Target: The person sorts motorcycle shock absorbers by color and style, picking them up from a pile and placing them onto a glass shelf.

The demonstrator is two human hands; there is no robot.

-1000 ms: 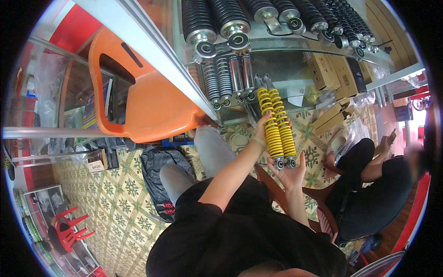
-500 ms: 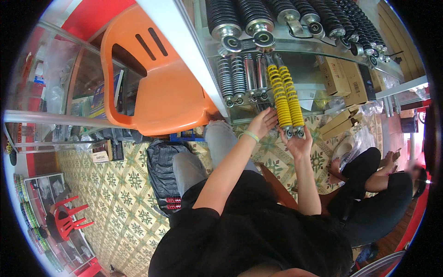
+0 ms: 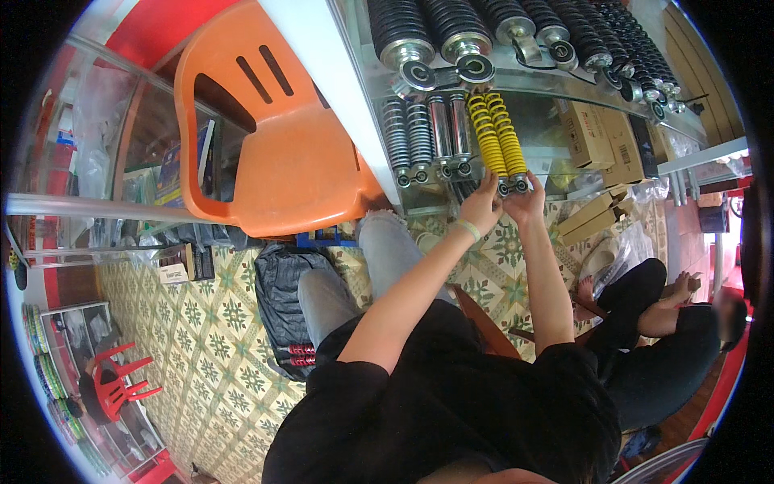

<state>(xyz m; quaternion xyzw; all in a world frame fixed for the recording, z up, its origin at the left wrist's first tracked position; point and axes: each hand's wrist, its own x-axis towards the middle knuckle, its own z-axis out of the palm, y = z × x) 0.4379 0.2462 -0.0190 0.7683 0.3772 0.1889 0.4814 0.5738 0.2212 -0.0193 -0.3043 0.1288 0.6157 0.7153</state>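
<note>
Fingers of the left hand (image 3: pixel 481 206) and right hand (image 3: pixel 526 202) pinch the lower eyes of the yellow shock absorbers (image 3: pixel 497 141), upper centre of frame, steadying them beside the chrome shock absorbers (image 3: pixel 426 137) on the glass shelf (image 3: pixel 564 153)

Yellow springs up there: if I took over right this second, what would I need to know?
Left hand: fingers on the bottom ends of the yellow shock absorbers.
Right hand: gripping the same ends, beside the left hand.
The yellow pair lies in the glass shelf, next to the chrome shock absorbers; black ones lie on top.
Done: the pair is mostly in the shelf.
Left: likely seat them and let go.
</note>
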